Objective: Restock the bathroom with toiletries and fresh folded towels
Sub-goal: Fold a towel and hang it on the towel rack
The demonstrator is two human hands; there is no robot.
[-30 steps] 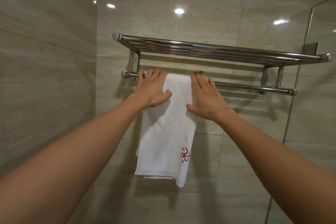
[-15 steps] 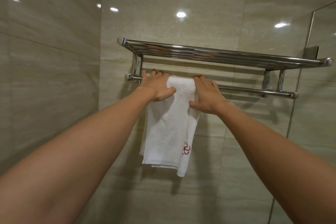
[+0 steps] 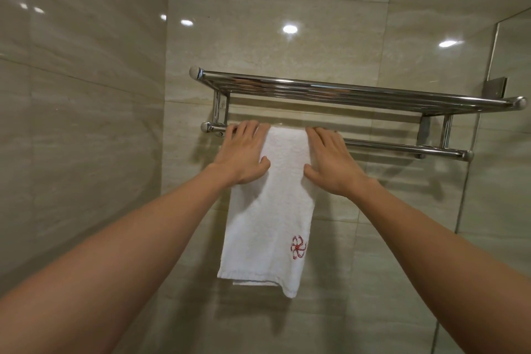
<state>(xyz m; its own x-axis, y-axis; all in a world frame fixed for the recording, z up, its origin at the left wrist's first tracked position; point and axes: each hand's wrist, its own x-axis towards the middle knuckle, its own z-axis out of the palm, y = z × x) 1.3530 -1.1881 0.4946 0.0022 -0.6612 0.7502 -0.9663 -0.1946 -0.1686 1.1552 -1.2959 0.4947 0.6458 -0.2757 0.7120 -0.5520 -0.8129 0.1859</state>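
A tiled wall (image 3: 273,8) fills the view, with a glass panel (image 3: 511,152) standing at its right edge. Fixed to the wall is a chrome towel rack (image 3: 359,92): a shelf of bars on top and a single rail (image 3: 402,148) slung beneath it.

A white towel (image 3: 270,218) is draped over the left end of that rail, folded narrow. Its long axis hangs straight down from the rail, and its bottom edge dips lower at the right corner. A second layer shows just behind the bottom edge.

Both arms reach up and forward at about the same stretch, so neither hand is nearer. The left hand (image 3: 244,152) lies flat on the towel's top left edge. Its fingers are straight and spread, the tips reach the rail near the left end, and the thumb points inward onto the cloth. The right hand (image 3: 330,161) mirrors it on the top right edge, palm down, thumb inward. Neither hand closes round the cloth; both press it flat. Whether the fingertips hook over the rail I cannot tell.

The towel hangs below and between the two palms, so any straightening probably means sliding the hands down or outward along its sides. The slanted bottom edge suggests it may need levelling.

A small red emblem (image 3: 298,247) marks the towel's lower right part.
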